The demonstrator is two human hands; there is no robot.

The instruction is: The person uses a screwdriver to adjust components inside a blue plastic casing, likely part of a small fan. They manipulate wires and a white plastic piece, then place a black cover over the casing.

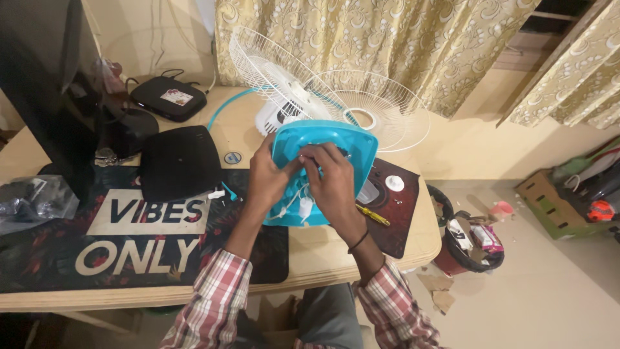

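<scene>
Before the white fan grilles (pixel 336 97), both hands grip the blue fan base (pixel 323 145) above the counter (pixel 310 258): left hand (pixel 268 178) steadying, right hand (pixel 329 181) at loose wiring; grilles detached, reassembly outstanding.

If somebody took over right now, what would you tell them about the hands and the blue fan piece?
Left hand: grips the left edge of the turquoise fan base, which is tipped up with its hollow side facing the person.
Right hand: fingers are inside the hollow, at the white wires hanging there.
Around it: the white fan grilles and motor lie behind the base on the table; a yellow screwdriver lies by the right wrist.
Done: the grilles are off.
Left: wires and base are loose; the fan is in pieces.
</scene>
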